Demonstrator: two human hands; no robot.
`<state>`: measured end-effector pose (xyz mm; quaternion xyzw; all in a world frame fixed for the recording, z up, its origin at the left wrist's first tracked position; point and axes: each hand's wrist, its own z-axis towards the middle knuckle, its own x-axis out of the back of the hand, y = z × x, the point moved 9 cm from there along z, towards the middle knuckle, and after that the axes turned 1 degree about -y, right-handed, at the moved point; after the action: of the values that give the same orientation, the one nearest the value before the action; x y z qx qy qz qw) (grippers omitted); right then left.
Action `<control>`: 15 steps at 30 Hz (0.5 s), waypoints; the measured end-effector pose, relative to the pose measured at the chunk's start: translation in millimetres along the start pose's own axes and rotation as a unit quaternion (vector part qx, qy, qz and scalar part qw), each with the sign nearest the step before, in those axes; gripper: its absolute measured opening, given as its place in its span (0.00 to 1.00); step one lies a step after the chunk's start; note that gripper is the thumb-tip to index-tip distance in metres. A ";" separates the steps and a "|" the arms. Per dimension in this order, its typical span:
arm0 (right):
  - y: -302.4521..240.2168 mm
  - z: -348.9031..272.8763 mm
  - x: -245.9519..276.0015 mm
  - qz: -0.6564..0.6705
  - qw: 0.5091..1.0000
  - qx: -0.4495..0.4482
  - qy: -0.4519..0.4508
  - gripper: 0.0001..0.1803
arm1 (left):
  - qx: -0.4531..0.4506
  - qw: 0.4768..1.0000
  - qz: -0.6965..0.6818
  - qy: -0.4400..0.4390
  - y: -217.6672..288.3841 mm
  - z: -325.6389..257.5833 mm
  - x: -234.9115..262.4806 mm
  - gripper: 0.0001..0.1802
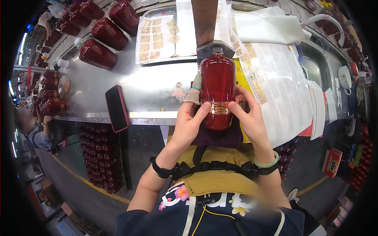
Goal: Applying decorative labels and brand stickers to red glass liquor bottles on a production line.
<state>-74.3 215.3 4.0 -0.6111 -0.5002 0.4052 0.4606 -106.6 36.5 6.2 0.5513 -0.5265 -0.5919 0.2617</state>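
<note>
Over the steel bench, both hands clamp a glossy red bottle (pixel 217 92), gold-banded.

Place: a factory packing and labelling station.
Bench: a long steel worktable (pixel 149 84) marks a production line.
Stock: many identical red bottles (pixel 103 33) lie on the worktable's far left; more stand in crates (pixel 100 161) below it.
Supplies: sheets of gold labels (pixel 151 37) lie on the worktable's far side.
Floor: a yellow line (pixel 84 179) runs on concrete beneath the worktable.
</note>
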 end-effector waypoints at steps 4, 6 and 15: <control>0.9 -0.6 1.2 0.013 1.000 0.001 -0.006 0.38 | 0.001 1.000 -0.012 0.005 1.0 0.1 0.1 0.23; 0.0 -0.7 0.6 0.017 1.000 0.005 -0.014 0.38 | 0.001 1.000 -0.013 0.000 1.7 0.2 -0.8 0.23; -4.6 -3.8 0.8 -0.018 1.000 -0.010 -0.016 0.39 | -0.014 1.000 0.017 0.001 8.6 1.1 -4.5 0.26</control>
<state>-71.6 215.8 9.4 -0.6003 -0.5222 0.4013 0.4538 -108.7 38.2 15.5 0.5390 -0.5272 -0.5940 0.2805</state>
